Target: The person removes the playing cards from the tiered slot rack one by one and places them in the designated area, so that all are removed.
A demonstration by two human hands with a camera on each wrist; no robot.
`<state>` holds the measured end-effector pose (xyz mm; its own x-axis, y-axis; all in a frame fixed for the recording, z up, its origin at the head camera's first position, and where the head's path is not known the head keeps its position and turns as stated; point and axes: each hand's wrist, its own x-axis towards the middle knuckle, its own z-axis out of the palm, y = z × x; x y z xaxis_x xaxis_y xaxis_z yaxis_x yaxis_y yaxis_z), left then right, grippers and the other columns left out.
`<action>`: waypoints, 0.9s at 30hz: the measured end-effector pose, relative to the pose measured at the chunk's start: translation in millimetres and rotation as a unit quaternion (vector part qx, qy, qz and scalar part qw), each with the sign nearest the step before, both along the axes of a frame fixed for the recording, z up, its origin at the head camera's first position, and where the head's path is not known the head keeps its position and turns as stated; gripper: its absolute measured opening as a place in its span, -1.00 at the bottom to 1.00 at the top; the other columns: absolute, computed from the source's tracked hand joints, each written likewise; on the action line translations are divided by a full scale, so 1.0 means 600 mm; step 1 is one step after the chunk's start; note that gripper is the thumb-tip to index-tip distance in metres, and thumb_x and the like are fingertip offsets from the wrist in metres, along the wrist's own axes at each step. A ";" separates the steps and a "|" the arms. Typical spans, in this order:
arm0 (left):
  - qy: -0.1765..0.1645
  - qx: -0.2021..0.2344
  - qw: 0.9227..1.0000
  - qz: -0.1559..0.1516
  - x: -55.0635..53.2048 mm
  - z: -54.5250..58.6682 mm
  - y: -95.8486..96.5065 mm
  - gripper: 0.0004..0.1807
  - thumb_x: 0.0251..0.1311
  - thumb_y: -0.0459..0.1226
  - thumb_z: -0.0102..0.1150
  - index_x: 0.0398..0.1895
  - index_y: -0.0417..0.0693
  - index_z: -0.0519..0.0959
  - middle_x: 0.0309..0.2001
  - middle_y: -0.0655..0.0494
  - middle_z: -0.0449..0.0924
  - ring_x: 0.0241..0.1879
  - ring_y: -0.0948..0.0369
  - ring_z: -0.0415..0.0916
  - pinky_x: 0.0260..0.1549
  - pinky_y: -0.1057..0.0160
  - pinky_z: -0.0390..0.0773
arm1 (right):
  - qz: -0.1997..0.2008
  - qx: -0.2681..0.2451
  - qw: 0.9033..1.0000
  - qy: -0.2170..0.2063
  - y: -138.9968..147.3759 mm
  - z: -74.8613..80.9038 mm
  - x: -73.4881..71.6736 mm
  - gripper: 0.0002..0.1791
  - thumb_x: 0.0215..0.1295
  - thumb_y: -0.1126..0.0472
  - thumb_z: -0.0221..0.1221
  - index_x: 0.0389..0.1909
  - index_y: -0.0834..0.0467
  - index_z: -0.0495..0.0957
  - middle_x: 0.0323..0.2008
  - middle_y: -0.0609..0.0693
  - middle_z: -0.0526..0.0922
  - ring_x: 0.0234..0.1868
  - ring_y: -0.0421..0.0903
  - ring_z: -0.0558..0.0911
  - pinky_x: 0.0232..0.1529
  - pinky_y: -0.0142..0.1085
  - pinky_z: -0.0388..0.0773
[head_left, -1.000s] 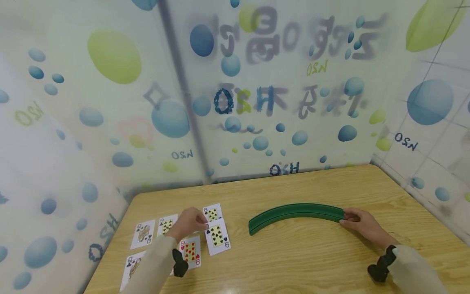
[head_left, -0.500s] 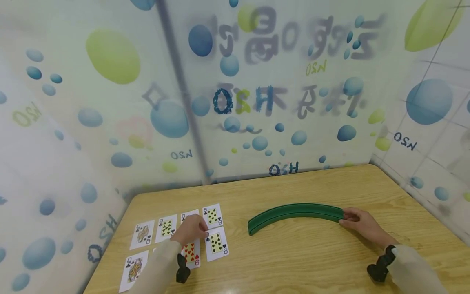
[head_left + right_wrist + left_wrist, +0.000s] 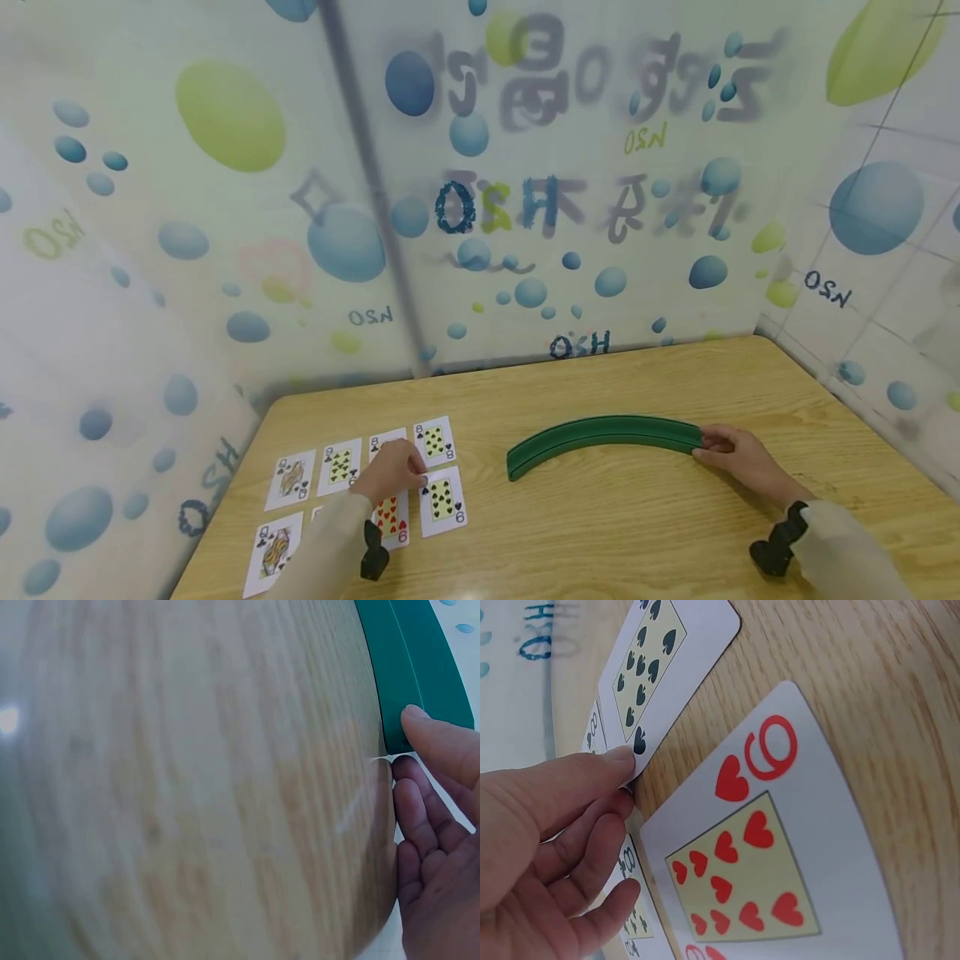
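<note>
My left hand (image 3: 390,469) pinches the near-left corner of the nine of spades (image 3: 443,502) between thumb and forefinger; the left wrist view shows the thumb on top of that corner. This playing card lies in front of the eight of spades (image 3: 434,442), beside the nine of hearts (image 3: 739,870), which my hand partly covers in the head view. To the right, a green curved card holder (image 3: 607,428) lies on the table. Its right end is pinched by my right hand (image 3: 738,460), thumb on the upper face (image 3: 416,712) and fingers at the end.
Several more face-up cards form two rows at the left, among them a back-row queen (image 3: 291,479), a nine of clubs (image 3: 341,467) and a front-row queen (image 3: 274,552). My left sleeve hides part of the front row. Patterned curtains border the wooden table (image 3: 570,533).
The nine of spades has come down from overlapping the eight of spades to just in front of it, my left hand shifting slightly nearer with it. My right hand and the card holder stay put.
</note>
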<state>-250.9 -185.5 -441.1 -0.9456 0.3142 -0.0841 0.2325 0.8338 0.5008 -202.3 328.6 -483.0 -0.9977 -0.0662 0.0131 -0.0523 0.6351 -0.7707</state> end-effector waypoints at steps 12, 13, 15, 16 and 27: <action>-0.005 -0.001 1.000 0.001 0.002 -0.002 0.001 -0.90 -0.10 -0.39 0.36 -0.55 -0.11 0.60 -0.49 0.15 0.45 -0.49 0.25 0.36 -0.45 0.25 0.41 | 0.000 -0.002 1.000 0.005 -0.001 -0.002 0.001 -0.37 0.20 0.13 0.19 0.09 0.54 0.29 -0.13 0.27 0.49 -0.17 0.05 0.50 -0.30 -0.33 0.48; -0.004 -0.001 1.000 0.001 0.003 -0.001 0.002 -0.90 -0.09 -0.39 0.36 -0.55 -0.12 0.59 -0.49 0.14 0.45 -0.49 0.25 0.36 -0.46 0.25 0.41 | 0.001 -0.003 1.000 0.005 -0.001 -0.002 0.001 -0.37 0.20 0.14 0.19 0.10 0.54 0.28 -0.12 0.27 0.49 -0.17 0.05 0.50 -0.30 -0.33 0.48; -0.005 0.000 1.000 0.001 0.005 0.001 0.003 -0.90 -0.09 -0.39 0.36 -0.55 -0.12 0.59 -0.49 0.14 0.45 -0.50 0.25 0.36 -0.46 0.25 0.41 | 0.002 -0.005 1.000 0.004 -0.001 -0.002 0.002 -0.37 0.21 0.14 0.19 0.10 0.54 0.28 -0.12 0.27 0.48 -0.16 0.06 0.50 -0.30 -0.33 0.48; -0.005 0.000 1.000 0.002 0.006 0.002 0.004 -0.90 -0.08 -0.38 0.35 -0.54 -0.12 0.59 -0.49 0.14 0.45 -0.50 0.25 0.35 -0.46 0.26 0.41 | 0.002 -0.006 1.000 0.003 -0.001 -0.002 0.002 -0.37 0.21 0.14 0.19 0.10 0.54 0.28 -0.11 0.28 0.48 -0.16 0.06 0.50 -0.30 -0.33 0.48; 0.001 -0.012 1.000 0.004 0.012 0.006 0.005 -0.89 -0.08 -0.39 0.35 -0.54 -0.12 0.57 -0.50 0.14 0.45 -0.50 0.25 0.35 -0.46 0.26 0.41 | 0.005 -0.012 1.000 -0.002 -0.002 0.003 0.004 -0.36 0.22 0.14 0.18 0.12 0.54 0.26 -0.09 0.30 0.47 -0.14 0.09 0.50 -0.28 -0.31 0.49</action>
<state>-243.5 -182.4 -437.6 -0.9484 0.3044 -0.0892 0.2267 0.8472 0.4804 -200.0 327.4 -481.4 -0.9971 -0.0749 0.0107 -0.0547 0.6161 -0.7857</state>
